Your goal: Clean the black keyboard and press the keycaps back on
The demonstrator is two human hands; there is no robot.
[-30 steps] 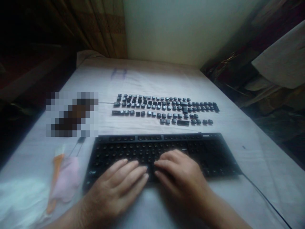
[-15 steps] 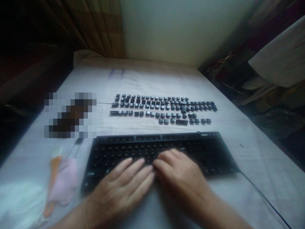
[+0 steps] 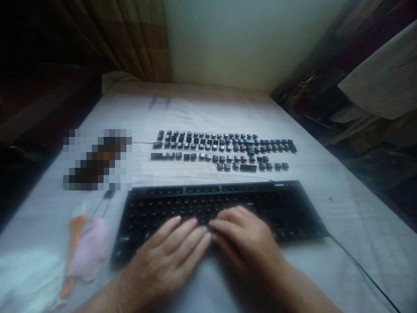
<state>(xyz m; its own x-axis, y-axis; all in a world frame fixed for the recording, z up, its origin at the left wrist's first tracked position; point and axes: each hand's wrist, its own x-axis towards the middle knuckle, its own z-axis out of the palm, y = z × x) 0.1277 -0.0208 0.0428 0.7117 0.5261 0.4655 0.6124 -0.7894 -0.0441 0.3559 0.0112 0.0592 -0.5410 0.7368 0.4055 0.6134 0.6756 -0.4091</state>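
While there was definitely a pale label (image 3: pixel 279 185) up at the top right of the keyboard (image 3: pixel 195 203), it was way too blurry to get a brand off it. A few keys (image 3: pixel 124 238) down the left side had light markings too, but those were just as unreadable. There was also a purple mark (image 3: pixel 167 102) on the far part of the sheet (image 3: pixel 325 182), and I couldn't tell if it was lettering. Anyway, the keyboard lay on the sheet, partly under both the left hand (image 3: pixel 169 256) and the right hand (image 3: pixel 249 234). The left one was spread pretty flat across the near edge, fingers stretched out over the keys, tips close to the other hand's. The right one had its fingers bent and bunched over the lower middle keys, and honestly I couldn't tell if it was pinching anything. Past the keyboard sat rows of loose black keycaps (image 3: pixel 209 145), out beyond both hands. A cable (image 3: pixel 352 256) ran off the right side, and an orange brush (image 3: pixel 74 232) and a pink cloth (image 3: pixel 89 250) lay against each other over to the left.
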